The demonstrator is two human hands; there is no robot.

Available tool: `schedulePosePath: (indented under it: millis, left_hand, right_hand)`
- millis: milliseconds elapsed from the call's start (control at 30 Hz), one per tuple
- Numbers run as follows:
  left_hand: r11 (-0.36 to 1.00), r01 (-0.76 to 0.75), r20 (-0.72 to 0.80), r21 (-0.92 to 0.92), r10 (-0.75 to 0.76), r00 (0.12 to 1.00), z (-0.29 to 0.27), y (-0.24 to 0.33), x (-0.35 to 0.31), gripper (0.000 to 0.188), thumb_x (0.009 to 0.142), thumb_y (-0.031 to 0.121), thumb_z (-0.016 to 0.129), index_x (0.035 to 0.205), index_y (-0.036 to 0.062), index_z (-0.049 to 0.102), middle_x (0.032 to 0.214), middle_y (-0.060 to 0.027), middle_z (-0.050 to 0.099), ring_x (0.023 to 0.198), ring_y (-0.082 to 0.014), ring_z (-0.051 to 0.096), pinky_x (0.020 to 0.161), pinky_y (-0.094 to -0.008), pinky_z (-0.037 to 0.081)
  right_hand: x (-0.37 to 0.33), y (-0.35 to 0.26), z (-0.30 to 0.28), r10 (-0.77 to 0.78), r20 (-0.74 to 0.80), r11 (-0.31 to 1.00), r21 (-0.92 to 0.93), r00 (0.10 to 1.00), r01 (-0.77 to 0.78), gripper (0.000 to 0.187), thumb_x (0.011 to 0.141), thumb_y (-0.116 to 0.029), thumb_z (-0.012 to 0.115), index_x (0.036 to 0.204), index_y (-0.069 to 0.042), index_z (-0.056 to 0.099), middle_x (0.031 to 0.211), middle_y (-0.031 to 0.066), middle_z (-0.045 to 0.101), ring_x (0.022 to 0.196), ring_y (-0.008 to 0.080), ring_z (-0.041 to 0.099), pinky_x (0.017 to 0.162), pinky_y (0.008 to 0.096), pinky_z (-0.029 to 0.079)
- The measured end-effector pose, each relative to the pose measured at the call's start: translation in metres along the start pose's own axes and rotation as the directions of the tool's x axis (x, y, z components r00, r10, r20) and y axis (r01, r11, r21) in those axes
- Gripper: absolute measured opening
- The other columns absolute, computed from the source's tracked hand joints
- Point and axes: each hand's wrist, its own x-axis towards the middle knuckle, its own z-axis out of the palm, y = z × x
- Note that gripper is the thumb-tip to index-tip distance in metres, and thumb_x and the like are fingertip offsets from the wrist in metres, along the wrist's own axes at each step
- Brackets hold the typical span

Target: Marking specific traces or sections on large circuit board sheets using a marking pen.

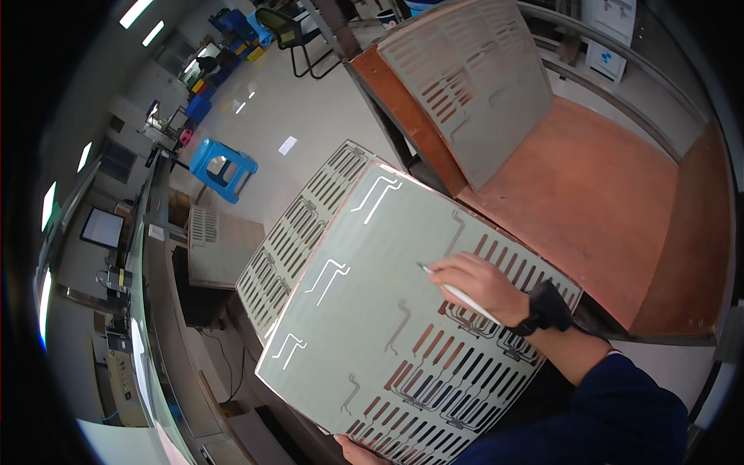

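Observation:
In front of me lies a large thin grey-green panel (353, 256), tilted, with rows of long slots, fine dark traces and white-lit angled lines. My right hand (480, 287) is closed around a slim white pen-like tool (469, 301). Its dark tip is over the plain middle of the panel; whether it touches cannot be made out. At the panel's lower edge, my left hand (358, 451) grips the rim, with most of it out of the picture. A dark band with a black block (549, 304) is on my right wrist.
Behind is another slotted panel (298, 225). An orange-brown open box (589, 209) at the right holds a similar upright panel (488, 101). A further panel (221, 246) leans at the left. A blue stool (223, 167) and a chair (288, 35) stand on the floor.

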Motion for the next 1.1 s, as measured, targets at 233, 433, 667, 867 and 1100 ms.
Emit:
schedulePosePath:
  millis: [233, 433, 667, 867, 1100]
  left_hand:
    - [0.997, -0.033, 0.012, -0.072, 0.034, 0.999, -0.008, -0.018, 0.015, 0.064, 0.106, 0.043, 0.042, 0.143, -0.0094, 0.040, 0.141, -0.0176, 0.052, 0.126, -0.0281, 0.050, 0.106, -0.0365, 0.040]
    - [0.994, -0.018, 0.026, -0.110, 0.021, 0.999, -0.015, -0.024, 0.020, 0.066, 0.105, 0.044, 0.044, 0.143, -0.0101, 0.041, 0.142, -0.0178, 0.051, 0.127, -0.0283, 0.049, 0.106, -0.0373, 0.039]
    - [0.996, -0.056, 0.002, -0.072, 0.056, 0.998, -0.013, -0.017, 0.008, 0.067, 0.105, 0.045, 0.044, 0.142, -0.0096, 0.042, 0.142, -0.0177, 0.051, 0.126, -0.0287, 0.049, 0.106, -0.0377, 0.039]
    - [0.979, -0.036, 0.149, -0.203, 0.067, 0.986, -0.017, -0.009, -0.007, 0.072, 0.105, 0.048, 0.042, 0.153, -0.0026, 0.025, 0.153, -0.0174, 0.039, 0.138, -0.0299, 0.038, 0.115, -0.0388, 0.030]
    - [0.854, 0.005, 0.474, -0.521, 0.284, 0.834, -0.055, -0.086, 0.097, 0.050, 0.104, 0.040, 0.048, 0.134, 0.0005, 0.052, 0.133, -0.0138, 0.060, 0.118, -0.0271, 0.059, 0.102, -0.0423, 0.047]
  right_hand:
    - [0.047, 0.036, 0.017, 0.020, -0.145, 0.997, -0.067, 0.989, -0.030, 0.023, 0.079, -0.002, 0.070, 0.101, -0.005, 0.066, 0.100, 0.0062, 0.066, 0.096, 0.0278, 0.063, 0.081, 0.0366, 0.055]
    - [0.035, 0.037, 0.013, 0.047, -0.088, 0.999, -0.016, 0.995, -0.049, 0.017, 0.078, -0.007, 0.071, 0.095, -0.006, 0.068, 0.098, 0.0063, 0.068, 0.099, 0.0273, 0.064, 0.081, 0.0376, 0.054]
    - [0.016, 0.041, -0.062, 0.438, -0.328, 0.899, 0.177, 0.837, -0.401, 0.019, 0.093, -0.007, 0.059, 0.110, -0.003, 0.065, 0.090, 0.0125, 0.066, 0.083, 0.0195, 0.066, 0.072, 0.0302, 0.050]
    - [-0.111, 0.032, -0.120, 0.590, -0.350, 0.737, -0.134, 0.727, -0.663, 0.025, 0.104, -0.024, 0.050, 0.099, -0.002, 0.063, 0.078, 0.0113, 0.068, 0.073, 0.0202, 0.068, 0.066, 0.0340, 0.051]
    - [-0.145, 0.016, -0.134, 0.750, -0.002, 0.641, 0.250, 0.661, -0.726, 0.037, 0.101, -0.030, 0.058, 0.080, 0.000, 0.061, 0.066, 0.0003, 0.058, 0.066, 0.0055, 0.054, 0.056, 0.0261, 0.041]
